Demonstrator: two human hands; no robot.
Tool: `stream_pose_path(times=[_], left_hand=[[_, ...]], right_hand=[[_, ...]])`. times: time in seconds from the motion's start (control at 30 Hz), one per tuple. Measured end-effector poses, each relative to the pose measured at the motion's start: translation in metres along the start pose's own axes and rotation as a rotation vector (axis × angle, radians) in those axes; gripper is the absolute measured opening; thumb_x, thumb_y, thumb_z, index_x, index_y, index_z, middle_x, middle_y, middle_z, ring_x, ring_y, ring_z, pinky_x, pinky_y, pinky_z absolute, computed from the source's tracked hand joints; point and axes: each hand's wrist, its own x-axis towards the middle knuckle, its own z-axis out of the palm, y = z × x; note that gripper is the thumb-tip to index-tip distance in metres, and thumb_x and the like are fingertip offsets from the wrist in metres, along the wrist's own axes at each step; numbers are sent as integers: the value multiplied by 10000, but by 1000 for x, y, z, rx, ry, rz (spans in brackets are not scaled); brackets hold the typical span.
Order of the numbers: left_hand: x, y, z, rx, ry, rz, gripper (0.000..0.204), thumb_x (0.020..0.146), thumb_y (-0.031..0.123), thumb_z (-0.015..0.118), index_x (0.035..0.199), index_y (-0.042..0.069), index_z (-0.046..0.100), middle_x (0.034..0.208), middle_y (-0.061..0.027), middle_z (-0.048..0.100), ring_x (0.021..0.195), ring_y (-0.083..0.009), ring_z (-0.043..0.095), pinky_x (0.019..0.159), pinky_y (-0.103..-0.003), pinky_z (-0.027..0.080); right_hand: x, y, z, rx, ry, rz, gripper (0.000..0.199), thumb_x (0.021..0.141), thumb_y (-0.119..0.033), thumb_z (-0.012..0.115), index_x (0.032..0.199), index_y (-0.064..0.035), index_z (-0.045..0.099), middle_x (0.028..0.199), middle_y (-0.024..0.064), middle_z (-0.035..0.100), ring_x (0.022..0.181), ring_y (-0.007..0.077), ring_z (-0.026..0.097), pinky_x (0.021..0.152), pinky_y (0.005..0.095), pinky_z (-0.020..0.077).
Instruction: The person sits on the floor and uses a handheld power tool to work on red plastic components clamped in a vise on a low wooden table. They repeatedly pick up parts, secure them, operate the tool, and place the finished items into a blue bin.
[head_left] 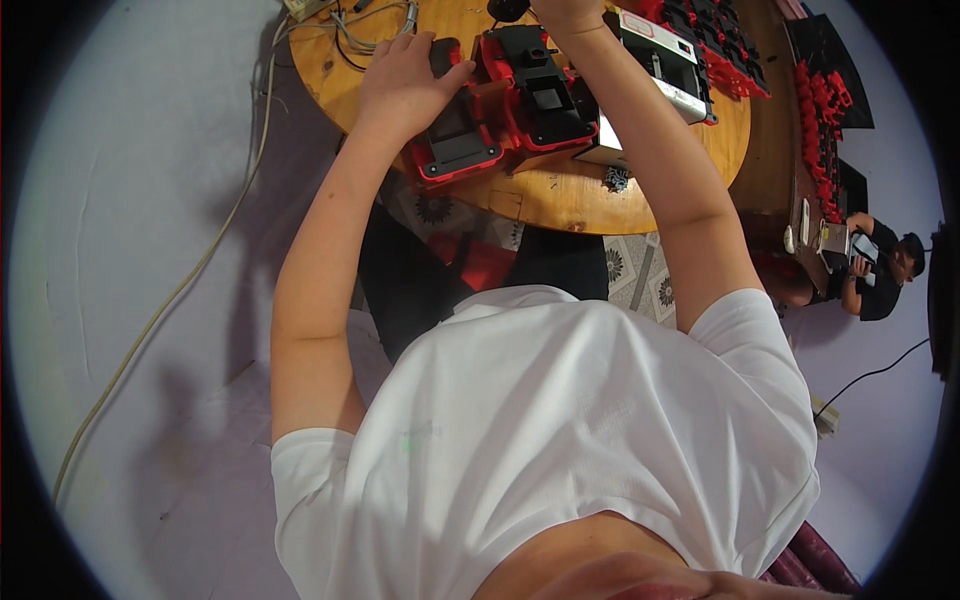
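Two black-and-red plastic housings lie side by side at the near edge of a round wooden table [480, 197]. My left hand [405, 85] grips the left housing [455, 140] at its far part, thumb across the top and fingers along its left side. The right housing [545, 95] has a square dark window and a small raised block. My right hand [568, 14] is above its far end, cut off by the top edge, so its fingers are hidden. A dark rounded object [508, 9] shows beside it; whether I hold it is not visible.
A white-and-black device [660, 65] stands right of the housings, partly behind my right forearm. Several red-and-black parts [715, 45] fill the far right, with more red parts [822, 130] beyond. Cables [385, 25] lie at far left. A seated person [878, 268] is at the right.
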Motion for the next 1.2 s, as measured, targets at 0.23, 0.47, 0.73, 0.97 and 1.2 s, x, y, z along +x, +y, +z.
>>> stream_pose_path(times=[0.23, 0.47, 0.73, 0.97, 1.2], left_hand=[[0, 3, -5, -3, -38, -33, 700, 858, 540, 633, 1284, -12, 581, 1256, -180, 603, 1204, -357, 522, 1042, -414, 422], [11, -9, -3, -61, -147, 1, 699, 853, 557, 631, 1281, 5, 590, 1246, -194, 607, 1193, -362, 528, 1010, -427, 434], [8, -14, -1, -14, -85, -17, 746, 834, 623, 600, 1295, 37, 593, 1256, -192, 613, 1191, -366, 533, 1015, -450, 427], [12, -14, 4, 5, -84, 9, 724, 848, 615, 593, 1287, 40, 603, 1255, -188, 619, 1173, -380, 544, 1016, -446, 426], [7, -15, 4, -7, -40, 9, 718, 843, 605, 599, 1270, 28, 608, 1214, -191, 627, 1145, -383, 550, 990, -451, 434]], right_hand=[[-2, 14, 11, -134, -55, -127, 247, 967, -190, 634, 1065, -57, 451, 827, -14, 481, 677, 62, 448, 571, 224, 392], [-6, -29, -14, 87, -17, 9, 277, 990, -270, 615, 1071, -51, 467, 832, 28, 558, 645, 84, 546, 555, 244, 469], [-48, -113, -126, -358, -41, 70, 350, 961, -291, 648, 1131, -27, 492, 757, 40, 578, 582, 106, 560, 518, 254, 475], [-84, -108, -146, -411, 125, 50, 310, 974, -272, 628, 1130, -49, 480, 776, 42, 577, 638, 113, 562, 555, 267, 469], [-46, -115, -113, -263, 98, 309, 337, 984, -377, 604, 1003, -57, 499, 718, 34, 575, 562, 113, 563, 505, 270, 470]])
